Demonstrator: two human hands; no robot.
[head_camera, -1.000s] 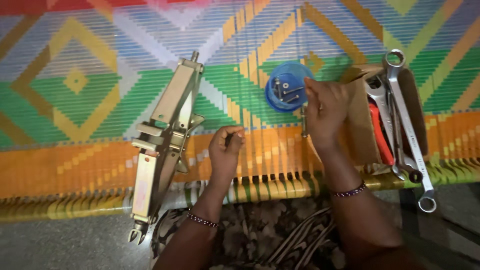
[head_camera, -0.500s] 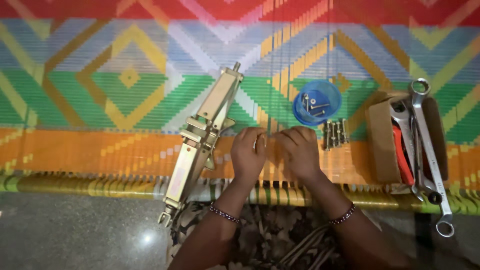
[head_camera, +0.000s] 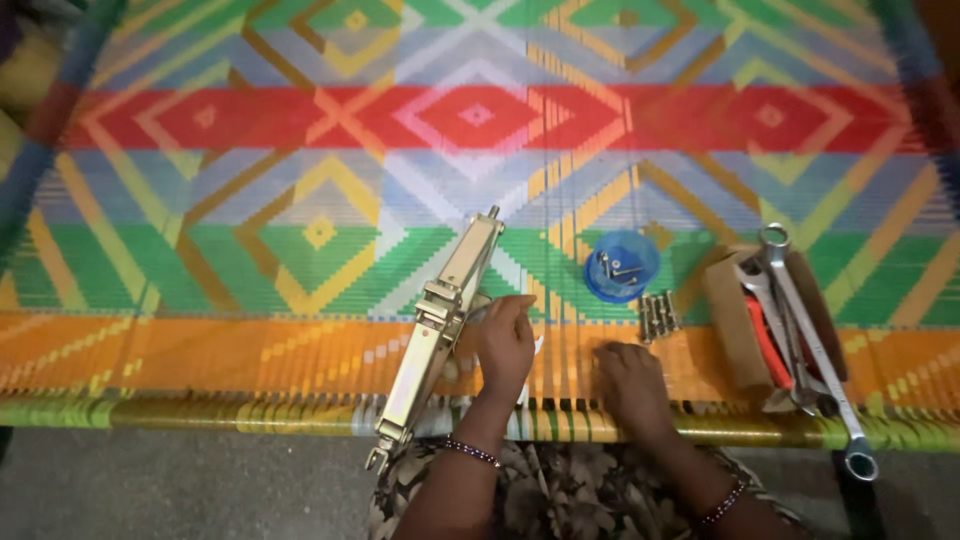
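**Hands at the metal assembly on the woven cot**

The long hinged metal assembly (head_camera: 437, 335) lay slantwise on the bright woven cot (head_camera: 300, 180), its lower end reaching past the cot's near rail and its upper tip pointing away over the green band. The left hand (head_camera: 503, 340) rested against the assembly's right side near its middle, fingers curled together as if pinching some small part; what they held, if anything, was too small to make out. A steady hold on the frame there, with the small part kept square to its hole, would seem the sound way to do this step, since the springy weave gives little support.

The right hand (head_camera: 628, 385) lay palm down on the orange band, fingers loosely together and clamped on nothing visible, just below a short row of small metal pins (head_camera: 658, 316). Beyond these stood a round blue tub (head_camera: 621, 265) with small hardware in it, and further right a cardboard box (head_camera: 730, 320) carrying spanners (head_camera: 805, 340) and a red-handled tool (head_camera: 768, 345).

Against half a second earlier, the hands had parted: then they were close together at the cot's edge, and now the left had gone to the assembly while the right had moved toward the pins. The view had also shifted, showing more of the cot.
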